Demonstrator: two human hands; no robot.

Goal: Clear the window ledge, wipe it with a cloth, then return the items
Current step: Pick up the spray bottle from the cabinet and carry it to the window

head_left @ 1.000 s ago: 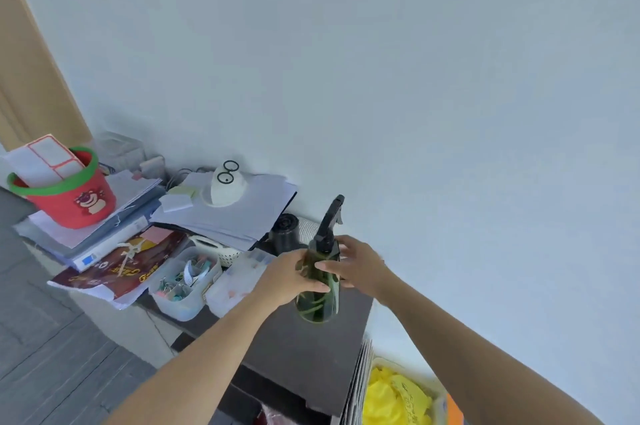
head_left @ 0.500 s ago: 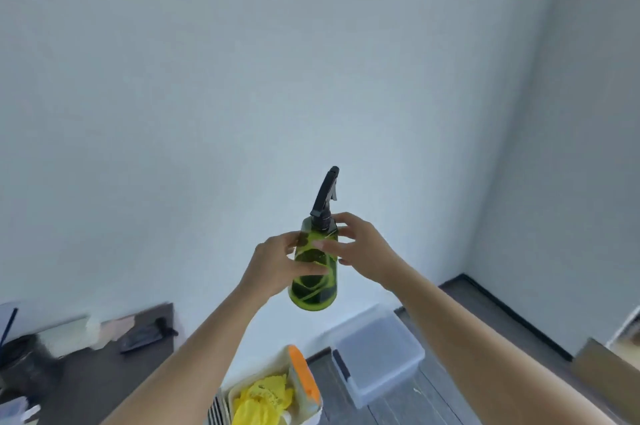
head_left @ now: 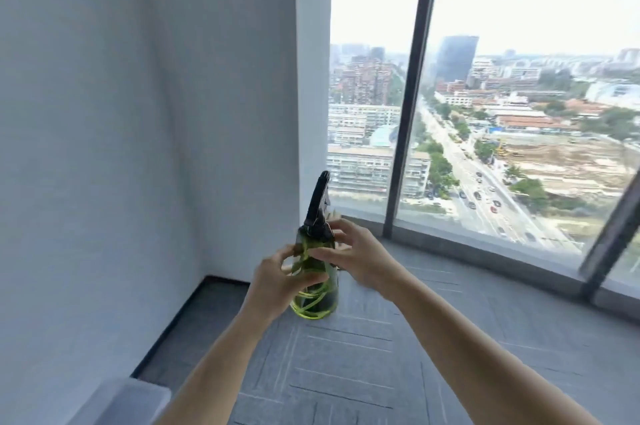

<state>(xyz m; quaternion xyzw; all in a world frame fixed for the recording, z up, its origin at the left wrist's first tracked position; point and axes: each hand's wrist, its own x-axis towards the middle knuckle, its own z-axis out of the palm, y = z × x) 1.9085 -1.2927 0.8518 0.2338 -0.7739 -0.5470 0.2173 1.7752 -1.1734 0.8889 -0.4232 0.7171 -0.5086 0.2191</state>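
I hold a green spray bottle (head_left: pixel 317 300) with a black trigger head upright in front of me, above the floor. My left hand (head_left: pixel 277 281) grips its body from the left. My right hand (head_left: pixel 360 256) holds the bottle's shoulder just under the trigger head, fingers curled round it. The grey window ledge (head_left: pixel 485 248) runs along the foot of the big window at the right, a good way beyond the bottle; nothing is seen standing on the part in view.
A white wall (head_left: pixel 138 147) fills the left half and meets the window at a corner. Grey floor tiles (head_left: pixel 381 355) spread below. A translucent plastic box (head_left: pixel 114 400) shows at the bottom left. Dark window posts (head_left: pixel 412 95) divide the glass.
My view has swung right, from the cluttered desk past the bare wall to the window. Both hands have kept the spray bottle between them, carried along with the turn.
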